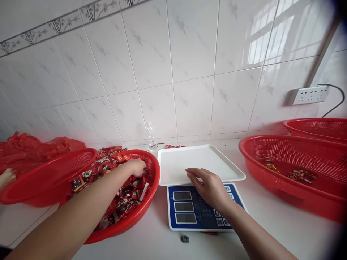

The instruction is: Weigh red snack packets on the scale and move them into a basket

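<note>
My left hand (137,167) is down in a red plastic basket (155,169) among many small red-wrapped candies (127,206). Its fingers curl at the right inner side of the basket, and whatever lies under the fingertips is mostly hidden. My right hand (207,186) hovers over the front edge of the scale's white tray (200,162) and the blue keypad panel (200,213). Its fingers are stretched out to the left, the thumb below them, with nothing visible between. Three grey display windows (184,206) sit on the panel's left half.
Another person's hand (7,178) shows at far left by a second red basket (51,173) and red plastic bags (35,150). A clear bottle (151,137) stands by the wall. Red baskets (287,191) stand right, one with several packets. A small dark object (185,239) lies before the scale.
</note>
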`<state>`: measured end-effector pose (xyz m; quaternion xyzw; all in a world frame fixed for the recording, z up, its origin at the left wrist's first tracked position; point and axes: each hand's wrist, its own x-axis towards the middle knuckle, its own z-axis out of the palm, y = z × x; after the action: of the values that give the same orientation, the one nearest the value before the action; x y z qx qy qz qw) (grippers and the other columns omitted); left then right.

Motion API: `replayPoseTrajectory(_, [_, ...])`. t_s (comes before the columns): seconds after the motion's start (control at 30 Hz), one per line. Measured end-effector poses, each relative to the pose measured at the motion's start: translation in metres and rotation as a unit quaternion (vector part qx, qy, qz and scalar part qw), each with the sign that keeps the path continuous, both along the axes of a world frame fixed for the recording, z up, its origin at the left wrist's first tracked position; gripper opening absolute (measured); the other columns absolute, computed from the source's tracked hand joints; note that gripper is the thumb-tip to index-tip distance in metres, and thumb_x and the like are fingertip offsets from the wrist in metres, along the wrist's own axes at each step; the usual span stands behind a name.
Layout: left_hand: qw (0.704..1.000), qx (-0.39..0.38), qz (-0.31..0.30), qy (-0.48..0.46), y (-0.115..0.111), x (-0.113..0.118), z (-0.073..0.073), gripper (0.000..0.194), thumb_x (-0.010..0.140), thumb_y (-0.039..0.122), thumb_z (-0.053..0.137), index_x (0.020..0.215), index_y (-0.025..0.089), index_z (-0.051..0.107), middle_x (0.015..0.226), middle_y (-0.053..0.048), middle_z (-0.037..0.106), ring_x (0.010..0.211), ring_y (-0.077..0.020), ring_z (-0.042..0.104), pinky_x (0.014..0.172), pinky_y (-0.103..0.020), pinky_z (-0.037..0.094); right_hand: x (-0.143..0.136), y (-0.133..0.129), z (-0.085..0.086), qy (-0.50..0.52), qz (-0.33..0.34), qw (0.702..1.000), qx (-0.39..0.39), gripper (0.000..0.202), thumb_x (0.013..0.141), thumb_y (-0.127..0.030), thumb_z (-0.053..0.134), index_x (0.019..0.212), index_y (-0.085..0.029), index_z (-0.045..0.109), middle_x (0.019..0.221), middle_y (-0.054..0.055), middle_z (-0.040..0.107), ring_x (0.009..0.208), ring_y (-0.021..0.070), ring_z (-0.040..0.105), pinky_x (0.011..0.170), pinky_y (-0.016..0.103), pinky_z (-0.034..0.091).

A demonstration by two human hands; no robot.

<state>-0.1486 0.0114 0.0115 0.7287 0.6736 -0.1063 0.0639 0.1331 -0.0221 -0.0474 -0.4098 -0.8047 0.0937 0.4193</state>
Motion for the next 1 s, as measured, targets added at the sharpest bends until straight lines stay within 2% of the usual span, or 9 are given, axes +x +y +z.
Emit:
replayPoseTrajectory(0.17, [1.0, -0.005, -0.003, 0.015, -0.006, -0.008, 0.025, 0.025, 0.079, 0.035, 0.044, 0.07, 0.019, 0.062, 0.071, -0.002, 0.062, 0.062, -0.0161, 0.053, 0.055, -0.024, 0.036, 0.001, -0.001, 0.0, 0.014, 0.002, 1.0, -0.014, 0.027, 0.088, -0.036, 0.04, 0.097, -0.024, 0.063, 0.086, 0.002, 0.069, 0.071, 0.0162, 0.064, 0.059, 0.027, 0.05])
replayPoseTrajectory(0.3, [1.0, 0.016, 0.018, -0.011, -0.011, -0.008, 0.043, 0.025, 0.079, 0.034, 0.044, 0.06, 0.018, 0.051, 0.06, 0.001, 0.053, 0.055, -0.0126, 0.046, 0.05, -0.022, 0.031, 0.002, -0.002, 0.001, 0.018, 0.008, 1.0, -0.015, 0.026, 0.088, -0.035, 0.04, 0.097, -0.025, 0.062, 0.086, 0.002, 0.069, 0.073, 0.0165, 0.063, 0.06, 0.027, 0.05])
replayPoseTrajectory(0.43, [0.998, 0.031, 0.056, -0.021, -0.015, -0.007, 0.049, 0.029, 0.079, 0.038, 0.044, 0.057, 0.019, 0.045, 0.052, 0.003, 0.046, 0.046, -0.0115, 0.043, 0.046, -0.023, 0.028, 0.002, -0.001, 0.001, 0.021, 0.003, 1.0, -0.008, 0.026, 0.088, -0.035, 0.04, 0.095, -0.025, 0.063, 0.085, 0.002, 0.069, 0.073, 0.0166, 0.064, 0.06, 0.027, 0.05])
replayPoseTrajectory(0.53, [0.994, 0.021, 0.096, -0.039, -0.017, -0.006, 0.049, 0.028, 0.079, 0.042, 0.043, 0.061, 0.02, 0.046, 0.048, 0.004, 0.045, 0.04, -0.0122, 0.046, 0.045, -0.023, 0.03, 0.002, -0.001, 0.001, 0.017, -0.002, 1.0, -0.008, 0.026, 0.087, -0.035, 0.04, 0.095, -0.025, 0.063, 0.084, 0.001, 0.069, 0.071, 0.0159, 0.063, 0.059, 0.027, 0.05])
replayPoseTrajectory(0.6, [0.993, 0.032, 0.102, -0.051, -0.017, -0.004, 0.049, 0.029, 0.079, 0.044, 0.043, 0.063, 0.02, 0.047, 0.047, 0.004, 0.045, 0.04, -0.0127, 0.047, 0.045, -0.023, 0.03, 0.001, -0.001, 0.002, 0.017, -0.002, 1.0, -0.008, 0.027, 0.087, -0.036, 0.04, 0.095, -0.025, 0.063, 0.085, 0.001, 0.069, 0.071, 0.0158, 0.063, 0.06, 0.027, 0.05])
replayPoseTrajectory(0.77, [0.99, 0.087, 0.048, -0.102, -0.013, 0.016, 0.058, 0.032, 0.081, 0.045, 0.041, 0.065, 0.019, 0.052, 0.05, 0.003, 0.047, 0.046, -0.0122, 0.045, 0.046, -0.022, 0.03, 0.002, -0.001, 0.003, 0.024, -0.001, 1.0, -0.002, 0.027, 0.087, -0.035, 0.039, 0.095, -0.024, 0.063, 0.084, 0.002, 0.069, 0.074, 0.017, 0.064, 0.06, 0.028, 0.05])
replayPoseTrajectory(0.9, [0.977, 0.06, 0.009, -0.206, -0.003, 0.045, 0.056, 0.036, 0.085, 0.046, 0.035, 0.078, 0.017, 0.057, 0.062, 0.001, 0.055, 0.054, -0.0123, 0.05, 0.05, -0.022, 0.037, 0.004, 0.001, 0.005, 0.033, -0.014, 0.999, 0.003, 0.027, 0.087, -0.034, 0.039, 0.094, -0.024, 0.063, 0.084, 0.002, 0.069, 0.074, 0.0178, 0.064, 0.062, 0.029, 0.05])
replayPoseTrajectory(1.0, [0.956, 0.029, -0.073, -0.282, 0.004, 0.063, 0.047, 0.036, 0.087, 0.043, 0.035, 0.088, 0.017, 0.06, 0.083, -0.001, 0.063, 0.074, -0.0137, 0.056, 0.065, -0.022, 0.043, 0.004, 0.002, 0.005, 0.032, -0.024, 0.999, 0.009, 0.027, 0.088, -0.034, 0.038, 0.094, -0.024, 0.063, 0.085, 0.002, 0.069, 0.073, 0.0182, 0.064, 0.062, 0.03, 0.05])
